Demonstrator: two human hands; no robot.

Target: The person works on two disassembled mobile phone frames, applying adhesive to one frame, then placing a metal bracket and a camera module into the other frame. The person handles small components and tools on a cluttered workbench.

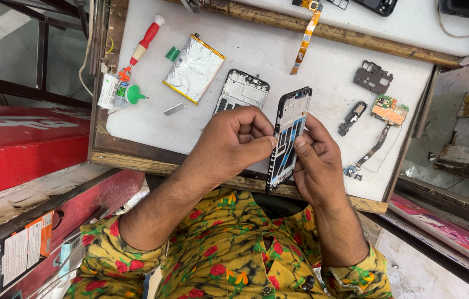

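Left hand (234, 141) and right hand (314, 160) both pinch a black phone frame (288, 138), held edge-up above the desk's (151, 124) near edge. A second frame (241, 90) (lying flat) sits just beyond the left hand, a silver battery (194, 67) farther left.

2 hands (234, 141) (314, 158) close together, fingertips pinched, forearms angled inward.

Black phone frame (288, 138), open-backed w/ bluish inner plate, held upright lengthwise btwn both hands, just above table's near edge.
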